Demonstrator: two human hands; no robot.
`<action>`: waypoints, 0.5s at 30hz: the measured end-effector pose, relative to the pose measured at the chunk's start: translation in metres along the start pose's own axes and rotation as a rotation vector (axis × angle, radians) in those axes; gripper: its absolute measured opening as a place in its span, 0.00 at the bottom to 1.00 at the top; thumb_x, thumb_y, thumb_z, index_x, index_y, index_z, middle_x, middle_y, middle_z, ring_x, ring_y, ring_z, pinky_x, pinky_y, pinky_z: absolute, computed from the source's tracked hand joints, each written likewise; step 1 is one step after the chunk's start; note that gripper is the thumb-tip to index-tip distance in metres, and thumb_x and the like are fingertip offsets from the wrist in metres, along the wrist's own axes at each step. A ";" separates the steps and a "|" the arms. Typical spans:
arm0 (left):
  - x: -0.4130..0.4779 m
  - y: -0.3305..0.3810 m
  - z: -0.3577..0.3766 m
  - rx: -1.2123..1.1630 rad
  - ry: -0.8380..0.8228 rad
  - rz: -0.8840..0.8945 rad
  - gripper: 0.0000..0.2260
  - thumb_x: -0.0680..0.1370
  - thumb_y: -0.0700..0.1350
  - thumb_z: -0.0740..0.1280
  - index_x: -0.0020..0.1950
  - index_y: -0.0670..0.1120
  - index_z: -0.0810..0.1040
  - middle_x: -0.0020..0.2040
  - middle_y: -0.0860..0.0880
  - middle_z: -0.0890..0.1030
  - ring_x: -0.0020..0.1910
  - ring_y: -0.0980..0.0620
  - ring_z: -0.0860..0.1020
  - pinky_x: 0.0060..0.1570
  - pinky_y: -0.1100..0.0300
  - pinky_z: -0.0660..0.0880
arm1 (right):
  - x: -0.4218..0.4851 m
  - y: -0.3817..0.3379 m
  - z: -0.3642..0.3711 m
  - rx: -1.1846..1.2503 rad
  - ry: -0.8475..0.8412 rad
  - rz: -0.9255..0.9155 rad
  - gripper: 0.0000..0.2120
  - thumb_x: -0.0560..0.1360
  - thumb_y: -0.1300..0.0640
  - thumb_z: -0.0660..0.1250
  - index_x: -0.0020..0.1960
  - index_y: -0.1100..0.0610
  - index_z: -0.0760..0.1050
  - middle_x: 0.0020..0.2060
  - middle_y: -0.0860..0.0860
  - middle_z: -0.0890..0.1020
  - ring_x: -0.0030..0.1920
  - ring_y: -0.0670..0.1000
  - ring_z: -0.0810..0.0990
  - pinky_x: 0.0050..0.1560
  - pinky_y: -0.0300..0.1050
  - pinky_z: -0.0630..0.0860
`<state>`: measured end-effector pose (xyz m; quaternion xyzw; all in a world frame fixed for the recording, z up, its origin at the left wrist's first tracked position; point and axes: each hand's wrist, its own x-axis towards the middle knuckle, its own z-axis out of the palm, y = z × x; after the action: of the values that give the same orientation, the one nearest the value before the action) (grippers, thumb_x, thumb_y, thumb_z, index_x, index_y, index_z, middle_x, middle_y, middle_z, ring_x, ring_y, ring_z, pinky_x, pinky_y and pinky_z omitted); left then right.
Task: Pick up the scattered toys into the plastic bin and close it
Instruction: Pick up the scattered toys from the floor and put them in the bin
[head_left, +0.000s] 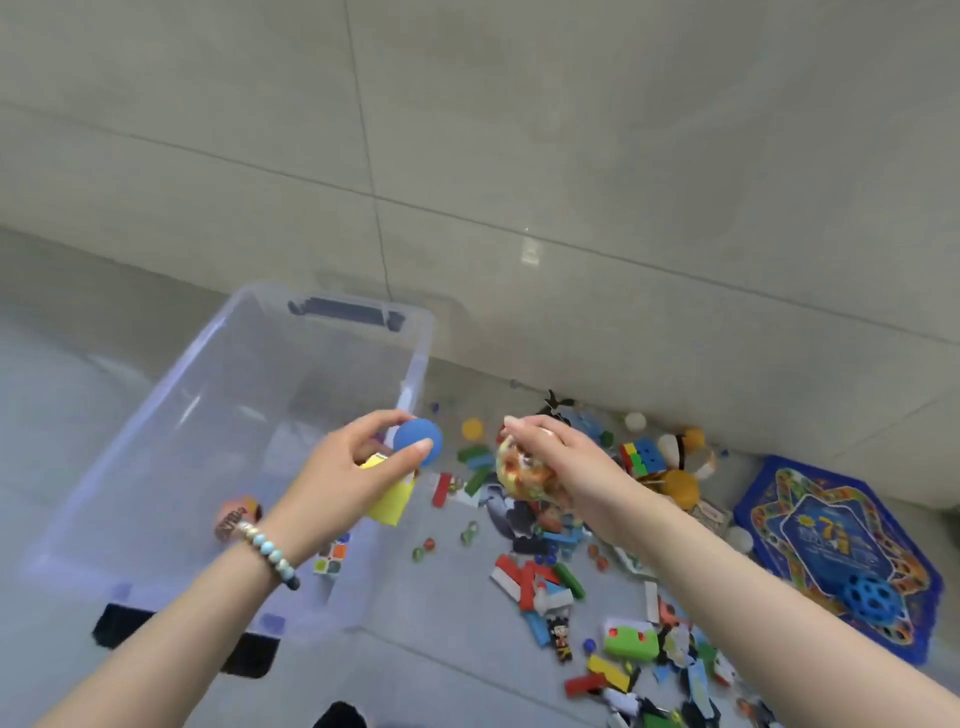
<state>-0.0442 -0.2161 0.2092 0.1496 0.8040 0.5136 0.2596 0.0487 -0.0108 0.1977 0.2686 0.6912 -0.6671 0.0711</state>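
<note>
Gripping blue ball (415, 439) and yellow block (388, 501) together in curled left hand (343, 478), just over bin's (415, 343) right side; clutching patterned ball (519, 475) in right hand (561, 457), above toys (540, 571) strewn beside it. Best to carry both well past the rim and low before letting go, left first, to avoid bounce-outs; then back for blocks (569, 579) and marbles (428, 544). Clear plastic, faintly violet, black latches (345, 312) at both ends, no lid in view, nearly bare inside: orange ball (236, 514) and cube (331, 558) seen through the side. Standing on tiled floor (441, 675), left of the mess, close to the wall (571, 156).
</note>
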 end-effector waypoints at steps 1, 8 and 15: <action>-0.002 -0.011 -0.023 0.025 0.044 -0.054 0.12 0.72 0.51 0.72 0.54 0.53 0.77 0.37 0.45 0.81 0.32 0.59 0.75 0.30 0.73 0.69 | 0.007 -0.017 0.024 0.063 -0.055 0.014 0.17 0.71 0.40 0.66 0.51 0.52 0.77 0.49 0.51 0.81 0.51 0.52 0.80 0.58 0.48 0.76; -0.005 -0.104 -0.115 0.023 0.237 -0.435 0.15 0.73 0.52 0.70 0.56 0.48 0.75 0.40 0.44 0.78 0.37 0.47 0.76 0.40 0.56 0.76 | 0.053 -0.055 0.143 0.251 -0.168 0.219 0.12 0.77 0.49 0.62 0.53 0.56 0.73 0.51 0.53 0.77 0.56 0.53 0.76 0.59 0.49 0.75; 0.017 -0.106 -0.114 -0.130 0.295 -0.438 0.14 0.78 0.47 0.64 0.62 0.44 0.74 0.47 0.43 0.76 0.43 0.45 0.75 0.40 0.56 0.74 | 0.051 -0.027 0.101 0.159 0.017 0.215 0.14 0.79 0.53 0.61 0.62 0.56 0.70 0.66 0.53 0.71 0.63 0.55 0.74 0.59 0.50 0.76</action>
<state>-0.1205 -0.3377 0.1471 -0.1214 0.8118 0.5119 0.2534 -0.0332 -0.0933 0.1884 0.3516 0.6038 -0.7061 0.1146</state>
